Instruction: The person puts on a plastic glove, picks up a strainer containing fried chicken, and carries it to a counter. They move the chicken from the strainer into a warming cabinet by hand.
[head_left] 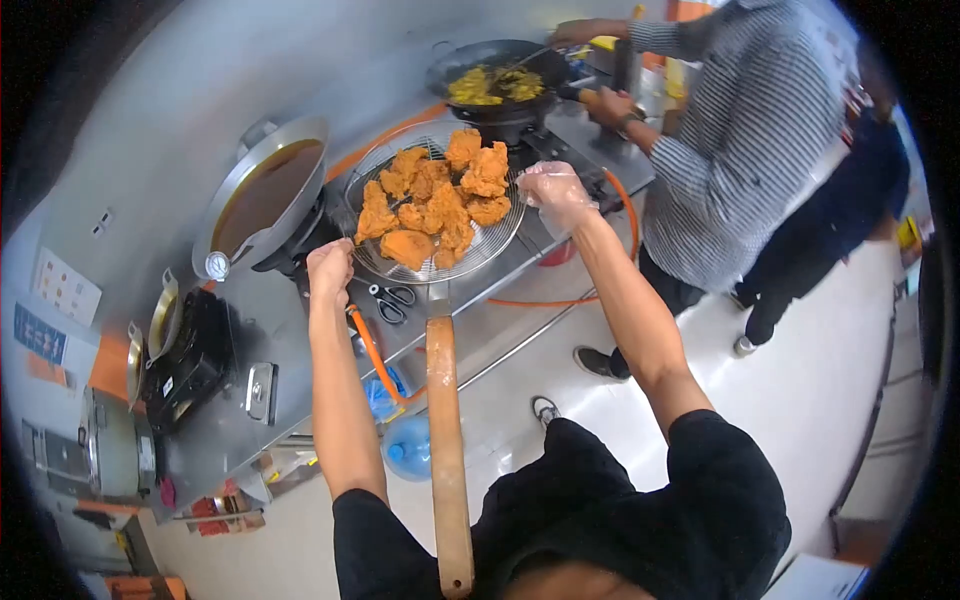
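A wire skimmer (490, 243) with a long wooden handle (446, 440) is held level between my hands, its handle pointing back toward my body. Several pieces of golden-brown fried chicken (430, 195) are heaped in it. My left hand (330, 270) is closed on the rim at the left. On the opposite side, my right hand (557, 195), in a clear plastic glove, grips the rim with closed fingers. Black-handled scissors (391, 302) lie on the steel counter just below the skimmer, near my left hand.
A wok of dark oil (270, 190) with a clipped thermometer (217, 265) stands at left. Behind is a black wok (490, 75) with yellowish food, tended by a person in a striped shirt (740, 130). An orange hose (632, 215) loops near the counter edge. A blue water bottle (408, 447) stands below.
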